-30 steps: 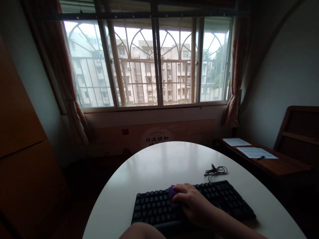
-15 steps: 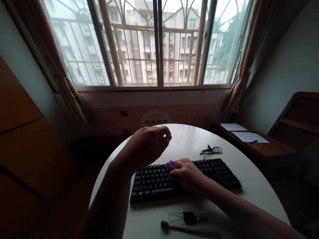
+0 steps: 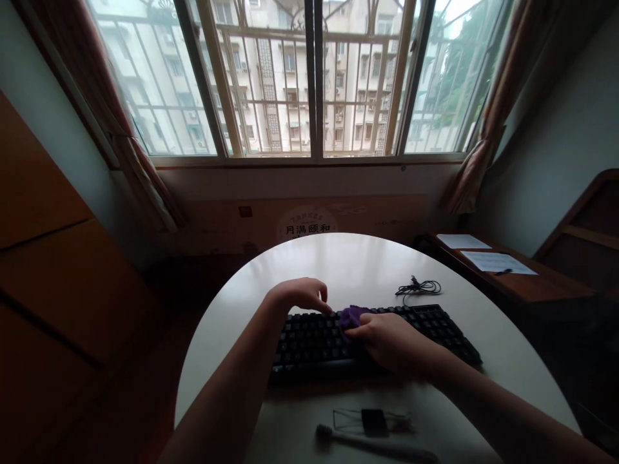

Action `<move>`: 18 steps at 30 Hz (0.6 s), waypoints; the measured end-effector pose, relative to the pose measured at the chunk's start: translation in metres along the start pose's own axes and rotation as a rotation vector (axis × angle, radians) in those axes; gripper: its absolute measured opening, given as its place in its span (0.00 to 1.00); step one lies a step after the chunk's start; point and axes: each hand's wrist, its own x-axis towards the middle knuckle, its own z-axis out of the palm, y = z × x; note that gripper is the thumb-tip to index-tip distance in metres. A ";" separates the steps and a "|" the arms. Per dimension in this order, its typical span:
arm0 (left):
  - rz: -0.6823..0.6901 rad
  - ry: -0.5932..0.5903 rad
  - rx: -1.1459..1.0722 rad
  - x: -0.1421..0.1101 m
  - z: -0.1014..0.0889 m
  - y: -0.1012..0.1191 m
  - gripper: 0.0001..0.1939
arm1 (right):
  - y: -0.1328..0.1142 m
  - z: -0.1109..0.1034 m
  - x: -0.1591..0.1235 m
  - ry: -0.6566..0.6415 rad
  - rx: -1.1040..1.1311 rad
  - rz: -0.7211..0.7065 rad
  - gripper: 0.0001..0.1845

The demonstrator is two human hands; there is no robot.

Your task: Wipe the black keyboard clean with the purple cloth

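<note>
"Where's the crumpled purple cloth (image 3: 351,316)?"

"On the long black keyboard (image 3: 312,341), near its far edge, pinched between the thumb and fingers of the right hand (image 3: 394,336)."

"And the left hand (image 3: 300,294)?"

"Also at the keyboard's far edge, thumb and fingers apart; I can't tell whether it touches keys."

"What's beyond the keyboard?"

"A bundled thin black cable (image 3: 422,287)."

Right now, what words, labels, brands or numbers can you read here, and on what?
"月满颐和" on the printed panel under the window.
Smaller writing above it: too blurred to read.
Line beneath: cut off by the table.
Red square: unclear.
Keyboard: markings too small and dark.
Papers: writing too small.
</note>
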 end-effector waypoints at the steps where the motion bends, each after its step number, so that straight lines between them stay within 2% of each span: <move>1: 0.038 -0.068 -0.057 0.004 0.003 -0.003 0.24 | -0.001 0.002 0.000 -0.004 -0.001 0.004 0.24; 3: 0.103 -0.181 -0.147 0.012 0.009 -0.007 0.29 | -0.003 0.006 0.002 -0.006 -0.009 0.014 0.27; 5: 0.137 -0.223 -0.174 0.020 0.015 -0.010 0.32 | -0.005 0.009 0.004 0.001 -0.022 0.027 0.28; 12: 0.141 -0.178 -0.123 0.035 0.028 -0.017 0.37 | -0.016 0.005 0.002 -0.005 -0.053 0.061 0.24; 18: 0.138 -0.229 -0.161 0.038 0.026 -0.021 0.36 | -0.016 0.014 0.004 0.042 -0.030 0.066 0.23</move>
